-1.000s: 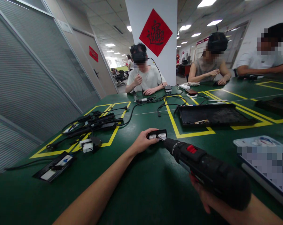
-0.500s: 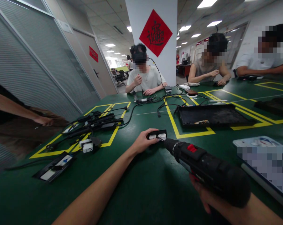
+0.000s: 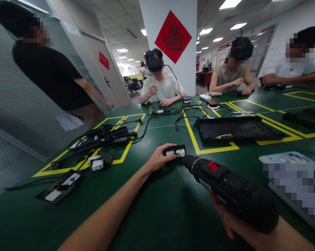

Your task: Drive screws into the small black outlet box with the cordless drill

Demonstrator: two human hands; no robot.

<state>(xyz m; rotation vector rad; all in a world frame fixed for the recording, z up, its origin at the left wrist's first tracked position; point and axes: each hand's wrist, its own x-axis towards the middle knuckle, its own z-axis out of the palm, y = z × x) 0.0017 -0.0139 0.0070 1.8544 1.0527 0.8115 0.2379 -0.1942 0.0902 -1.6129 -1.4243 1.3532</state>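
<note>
My left hand [image 3: 160,157] is closed on a small black casing [image 3: 182,148] with white parts inside, pressing it against the green table. Wrapped round the handle of a black cordless drill [image 3: 225,184] with a red switch is my right hand [image 3: 222,212], partly hidden beneath the tool. The drill's bit points left and meets the white parts in the casing, close to my left fingertips. Whether the bit sits on a screw is too small to tell.
Left lie a tangle of black cables and adapters [image 3: 113,136], a white-and-black block [image 3: 97,162] and an open black strip casing [image 3: 60,186]. A black tray [image 3: 236,129] is ahead right; a pale case [image 3: 290,158] lies near right. Several people sit or walk around the table.
A person in black at the left has walked forward along the table, away from me. My hands, the drill and the casing stay nearly still.
</note>
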